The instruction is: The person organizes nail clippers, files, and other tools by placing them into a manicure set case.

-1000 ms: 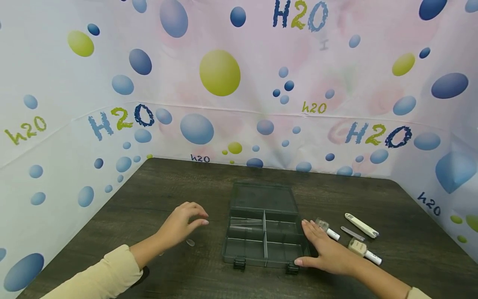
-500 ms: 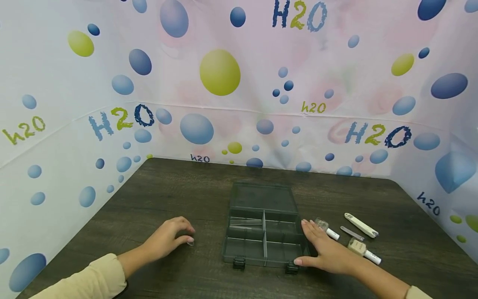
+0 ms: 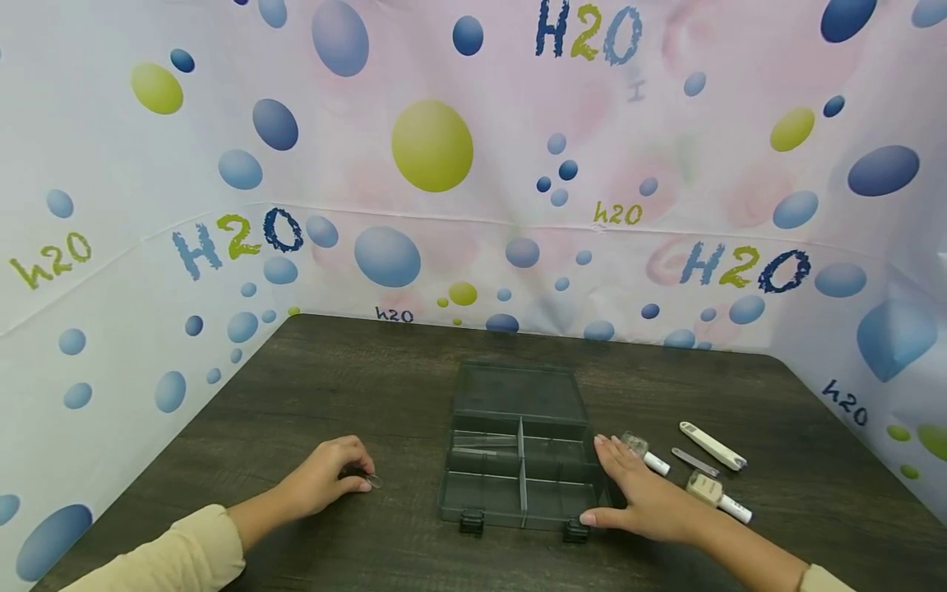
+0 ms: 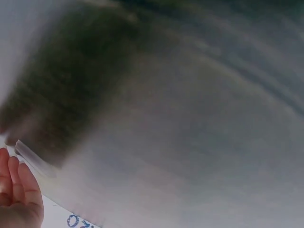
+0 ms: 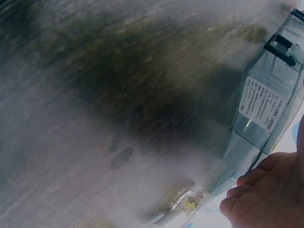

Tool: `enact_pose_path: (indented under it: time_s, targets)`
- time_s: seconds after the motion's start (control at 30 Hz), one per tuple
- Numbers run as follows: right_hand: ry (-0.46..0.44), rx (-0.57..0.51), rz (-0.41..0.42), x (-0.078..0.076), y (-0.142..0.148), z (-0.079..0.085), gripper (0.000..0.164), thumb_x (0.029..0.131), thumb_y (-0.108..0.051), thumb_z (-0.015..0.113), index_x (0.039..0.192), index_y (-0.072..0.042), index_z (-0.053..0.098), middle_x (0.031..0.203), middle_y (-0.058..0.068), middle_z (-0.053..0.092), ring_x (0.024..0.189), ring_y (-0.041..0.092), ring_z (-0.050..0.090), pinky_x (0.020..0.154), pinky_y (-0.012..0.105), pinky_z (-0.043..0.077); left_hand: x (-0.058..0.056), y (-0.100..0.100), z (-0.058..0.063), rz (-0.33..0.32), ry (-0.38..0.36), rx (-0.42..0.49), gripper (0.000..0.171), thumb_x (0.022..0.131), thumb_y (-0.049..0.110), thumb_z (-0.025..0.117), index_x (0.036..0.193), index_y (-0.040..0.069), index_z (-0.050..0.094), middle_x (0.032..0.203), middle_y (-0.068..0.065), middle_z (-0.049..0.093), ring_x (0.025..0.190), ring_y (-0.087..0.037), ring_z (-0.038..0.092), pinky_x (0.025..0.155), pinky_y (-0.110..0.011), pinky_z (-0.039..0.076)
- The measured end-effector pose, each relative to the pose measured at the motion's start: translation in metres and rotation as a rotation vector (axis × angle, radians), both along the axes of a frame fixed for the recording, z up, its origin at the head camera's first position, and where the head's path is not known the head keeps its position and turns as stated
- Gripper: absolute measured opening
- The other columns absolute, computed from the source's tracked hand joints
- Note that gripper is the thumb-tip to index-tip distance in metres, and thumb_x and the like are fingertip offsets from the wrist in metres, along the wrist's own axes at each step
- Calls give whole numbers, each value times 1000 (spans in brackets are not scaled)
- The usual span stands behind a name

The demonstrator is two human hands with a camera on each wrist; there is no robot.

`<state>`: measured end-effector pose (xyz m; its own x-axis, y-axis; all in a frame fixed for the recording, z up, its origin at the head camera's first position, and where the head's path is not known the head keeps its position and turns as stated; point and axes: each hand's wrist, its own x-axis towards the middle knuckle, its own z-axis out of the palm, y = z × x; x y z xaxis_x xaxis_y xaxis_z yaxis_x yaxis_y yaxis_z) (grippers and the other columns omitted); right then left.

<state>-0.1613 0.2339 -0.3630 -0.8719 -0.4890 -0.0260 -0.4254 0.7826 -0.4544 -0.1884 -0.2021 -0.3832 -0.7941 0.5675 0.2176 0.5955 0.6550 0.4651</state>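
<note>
My left hand (image 3: 323, 481) is low over the table, thumb and forefinger pinching a small clear oval piece (image 3: 375, 481). In the left wrist view this clear piece (image 4: 33, 159) shows just past the fingertips. Flat and with straight fingers, my right hand (image 3: 644, 493) rests along the right side of a dark see-through organizer box (image 3: 524, 485), its thumb by the right front latch (image 3: 575, 530). The box's lid (image 3: 521, 392) is tipped back, and thin pale strips (image 3: 484, 445) lie in its back left compartment. A printed label (image 5: 261, 103) shows on the box in the right wrist view.
Right of the box lie two nail polish bottles with white caps, one clear (image 3: 634, 444) by my right fingers and one beige (image 3: 704, 488). A nail clipper (image 3: 713, 446) and a short metal file (image 3: 695, 461) lie beyond. A printed cloth (image 3: 444, 247) stands behind the table (image 3: 377, 370).
My left hand has come down and left toward the table, and its fingers have closed on the small clear piece. My right hand has stayed against the box.
</note>
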Motion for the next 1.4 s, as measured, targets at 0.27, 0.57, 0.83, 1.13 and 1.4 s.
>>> enact_pose_path:
  time_s: [0.27,0.57,0.83,1.13,1.4]
  targets:
    - [-10,-4,-3,0,-1,0,101,80,-54,63,143,11,18,148,32,18,136,52,14,103,66,20,-2,0,-1,-8,-15,4,7,78,13,71,83,12,66,87,4,59,79,-8,59,70,-23,51]
    - [-20,-11,-9,0,-1,0,101,80,-54,63,143,11,18,149,32,17,136,52,13,103,67,19,-1,4,1,4,-24,6,5,78,12,71,80,12,66,85,4,59,77,-7,59,68,-21,51]
    - [-26,-21,-8,0,0,-3,101,81,-53,63,144,10,16,150,31,15,137,52,12,103,67,19,0,5,1,57,-19,22,5,78,10,71,78,11,67,82,4,60,73,-2,58,62,-20,49]
    - [-12,-8,-15,0,-1,-2,102,80,-54,63,144,10,18,149,31,17,136,51,13,103,67,20,0,13,4,73,18,96,5,77,10,72,77,9,68,81,3,62,71,-1,56,63,-18,50]
    - [1,0,-11,1,-1,-2,101,80,-54,64,144,10,18,149,32,17,136,53,14,102,68,20,1,25,8,90,47,138,4,76,9,73,77,8,69,80,1,63,70,0,55,62,-17,50]
